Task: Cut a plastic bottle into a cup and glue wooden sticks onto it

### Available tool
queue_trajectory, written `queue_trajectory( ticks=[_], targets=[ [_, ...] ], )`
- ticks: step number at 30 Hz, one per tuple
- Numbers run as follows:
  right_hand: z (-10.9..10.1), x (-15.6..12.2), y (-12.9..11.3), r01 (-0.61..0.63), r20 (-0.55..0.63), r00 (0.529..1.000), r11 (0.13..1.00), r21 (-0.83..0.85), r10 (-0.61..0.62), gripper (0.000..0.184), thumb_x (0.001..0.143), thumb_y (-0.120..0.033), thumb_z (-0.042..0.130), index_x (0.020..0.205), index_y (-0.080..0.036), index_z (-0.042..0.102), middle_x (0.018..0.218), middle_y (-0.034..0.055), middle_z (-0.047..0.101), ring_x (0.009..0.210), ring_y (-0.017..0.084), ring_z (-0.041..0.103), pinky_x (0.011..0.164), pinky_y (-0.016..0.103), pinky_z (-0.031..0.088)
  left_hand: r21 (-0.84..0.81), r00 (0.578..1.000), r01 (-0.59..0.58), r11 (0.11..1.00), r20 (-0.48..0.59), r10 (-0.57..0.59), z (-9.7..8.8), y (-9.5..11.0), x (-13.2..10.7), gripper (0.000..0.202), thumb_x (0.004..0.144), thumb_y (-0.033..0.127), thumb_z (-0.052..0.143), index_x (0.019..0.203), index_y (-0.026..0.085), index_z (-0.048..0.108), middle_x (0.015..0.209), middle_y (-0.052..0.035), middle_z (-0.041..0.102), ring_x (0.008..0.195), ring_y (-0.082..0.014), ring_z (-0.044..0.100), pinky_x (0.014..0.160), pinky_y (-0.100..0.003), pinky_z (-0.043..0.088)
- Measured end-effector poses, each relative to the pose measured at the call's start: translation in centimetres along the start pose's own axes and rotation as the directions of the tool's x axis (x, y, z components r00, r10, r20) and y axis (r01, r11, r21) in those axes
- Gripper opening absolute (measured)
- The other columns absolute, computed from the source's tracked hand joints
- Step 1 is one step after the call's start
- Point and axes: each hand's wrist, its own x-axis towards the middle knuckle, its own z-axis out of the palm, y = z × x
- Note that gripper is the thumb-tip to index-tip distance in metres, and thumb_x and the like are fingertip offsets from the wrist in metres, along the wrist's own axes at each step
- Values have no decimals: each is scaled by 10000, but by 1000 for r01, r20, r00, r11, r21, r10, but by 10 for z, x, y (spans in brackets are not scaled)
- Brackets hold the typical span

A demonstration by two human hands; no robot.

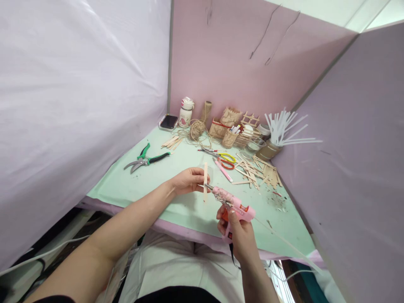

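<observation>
My left hand (188,180) pinches a pale wooden craft stick (205,182) and holds it upright over the green table (176,202). My right hand (237,232) is wrapped round the handle of a pink hot glue gun (232,204). The gun's metal nozzle points left and touches the stick about halfway up. A white glue rod trails from the back of the gun toward the lower right.
Green-handled pliers (145,160) lie at the left. Yellow and red scissors (224,159), a pink cutter (223,170) and a heap of loose craft sticks (260,172) are to the right. Twine (196,128), a phone (168,121), a bottle (186,112), small containers and white glue rods (284,128) line the back wall.
</observation>
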Motion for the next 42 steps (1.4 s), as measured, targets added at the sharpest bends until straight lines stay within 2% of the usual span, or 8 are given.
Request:
queue_trajectory(
  ticks=[6,21,30,34,36,39,40,42],
  targets=[
    [0,-4,-3,-31,11,999,999,-16,31,440,800,-619,566,801,-179,579,744,-2,533,465,64,414,413,213,274,11,997,-33,999,-68,34,-2,1,1,335,597,298,843,757,82,642,664,-24,626,623,-111,624,667,-260,547],
    [1,-2,0,-22,-21,1000,999,26,22,431,803,-605,569,800,-174,581,726,3,525,485,77,417,426,223,290,91,996,30,995,-84,-22,2,0,-1,331,546,301,864,710,85,674,668,-25,622,632,-125,626,640,-260,544],
    [0,-4,-2,-30,-22,999,1000,-11,29,441,800,-608,562,759,-169,580,711,1,522,465,68,418,418,218,280,85,993,-41,995,-110,51,-1,1,0,319,582,300,847,746,92,669,674,-25,631,636,-113,615,675,-274,540],
    [1,-5,-4,8,-90,996,999,-39,-11,431,776,-607,577,752,-176,571,713,-1,535,463,75,422,412,225,300,106,986,-61,993,-151,76,2,-1,3,328,553,296,860,741,96,682,703,-38,656,675,-143,642,714,-330,552],
    [2,-5,-6,8,-177,984,994,-112,-28,393,755,-571,612,750,-181,565,668,-15,527,465,85,425,423,230,319,127,980,-70,989,-179,92,3,-2,5,326,543,294,862,736,97,687,719,-49,675,694,-153,650,738,-354,554],
    [5,0,-11,-29,-388,916,944,-329,-107,324,719,-489,672,802,-187,593,656,-16,557,544,125,492,501,252,386,185,961,-105,977,-235,148,10,-8,7,318,544,297,857,733,98,696,730,-53,690,709,-152,653,777,-367,552],
    [6,3,-13,-30,-431,887,912,-409,-164,312,721,-471,674,838,-189,607,696,-6,588,598,142,525,547,263,411,209,950,-124,970,-258,177,13,-10,7,313,550,297,852,739,100,700,729,-49,691,710,-150,653,787,-366,551],
    [8,12,-17,-1,-437,856,844,-536,-276,295,746,-446,646,892,-191,625,794,19,632,696,165,569,637,281,442,253,924,-160,954,-301,235,21,-17,6,301,573,302,838,760,106,707,737,-40,693,711,-144,652,799,-355,550]
  ],
)
